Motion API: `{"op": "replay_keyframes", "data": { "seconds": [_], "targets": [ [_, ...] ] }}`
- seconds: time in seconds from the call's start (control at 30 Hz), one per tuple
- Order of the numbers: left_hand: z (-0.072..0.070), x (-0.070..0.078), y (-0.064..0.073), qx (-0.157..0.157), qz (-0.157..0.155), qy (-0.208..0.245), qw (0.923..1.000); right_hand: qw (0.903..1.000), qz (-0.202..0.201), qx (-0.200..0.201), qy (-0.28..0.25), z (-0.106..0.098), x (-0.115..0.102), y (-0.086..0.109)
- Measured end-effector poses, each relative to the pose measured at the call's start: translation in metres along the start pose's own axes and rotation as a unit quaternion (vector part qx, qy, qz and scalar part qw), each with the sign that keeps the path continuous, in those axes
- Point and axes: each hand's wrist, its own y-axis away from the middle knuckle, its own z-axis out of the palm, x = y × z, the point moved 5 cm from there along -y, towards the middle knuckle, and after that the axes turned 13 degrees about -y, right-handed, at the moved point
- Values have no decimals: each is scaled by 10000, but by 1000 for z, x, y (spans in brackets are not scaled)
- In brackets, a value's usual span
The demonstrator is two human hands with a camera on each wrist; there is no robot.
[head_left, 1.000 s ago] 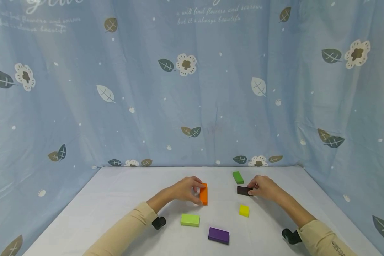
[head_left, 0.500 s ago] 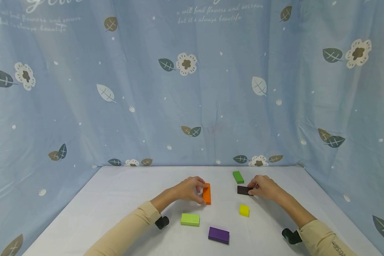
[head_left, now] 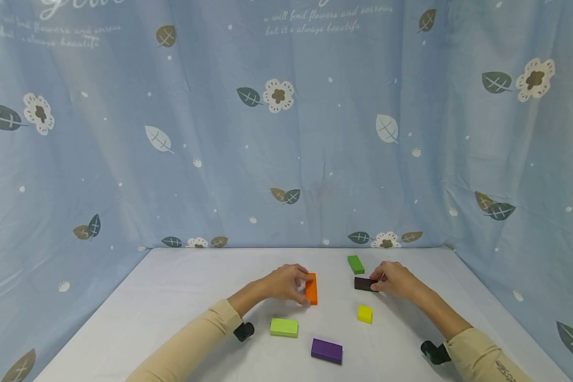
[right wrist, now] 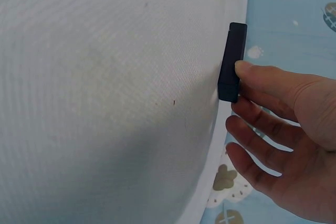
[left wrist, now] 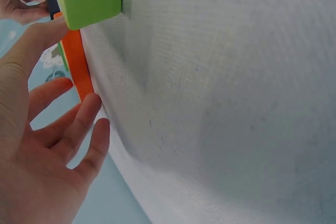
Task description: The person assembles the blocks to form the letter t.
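Observation:
An orange block (head_left: pixel 312 290) lies lengthwise away from me, a little left of the black block. My left hand (head_left: pixel 284 284) pinches it between the thumb at its near end and a finger at its far end. To the right, my right hand (head_left: pixel 395 280) pinches the right end of a black block (head_left: pixel 363 284), thumb on the near side. In the right wrist view the black block (right wrist: pixel 233 51) sits at the thumb tip, the other fingers loosely bent below it. A green block (head_left: pixel 355 264) lies just behind the black block.
Nearer me lie a yellow block (head_left: pixel 365 314), a lime green block (head_left: pixel 284 328) and a purple block (head_left: pixel 327 351) on the white table (head_left: pixel 210 265). A blue patterned curtain (head_left: pixel 210 159) stands along the table's back and sides.
My left hand has slid the orange block to the right, towards the black block. The right hand and the black block have stayed in place.

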Motion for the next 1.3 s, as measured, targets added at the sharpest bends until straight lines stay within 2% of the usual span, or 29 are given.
{"op": "replay_keyframes", "data": {
  "seconds": [0.77, 0.97, 1.1, 1.3],
  "targets": [
    [1, 2, 1, -69, 79, -60, 9999, 9998, 183, 4, -27, 1, 3, -2],
    [3, 3, 2, -115, 73, -281, 9995, 9999, 124, -5, -62, 1, 2, -1],
    [3, 5, 4, -97, 174, -320, 9993, 9999, 110, 3, -66, 1, 3, -1],
    [-2, 7, 7, 157, 497, -419, 9978, 9999, 98, 28, -43, 1, 4, -1]
  ]
}}
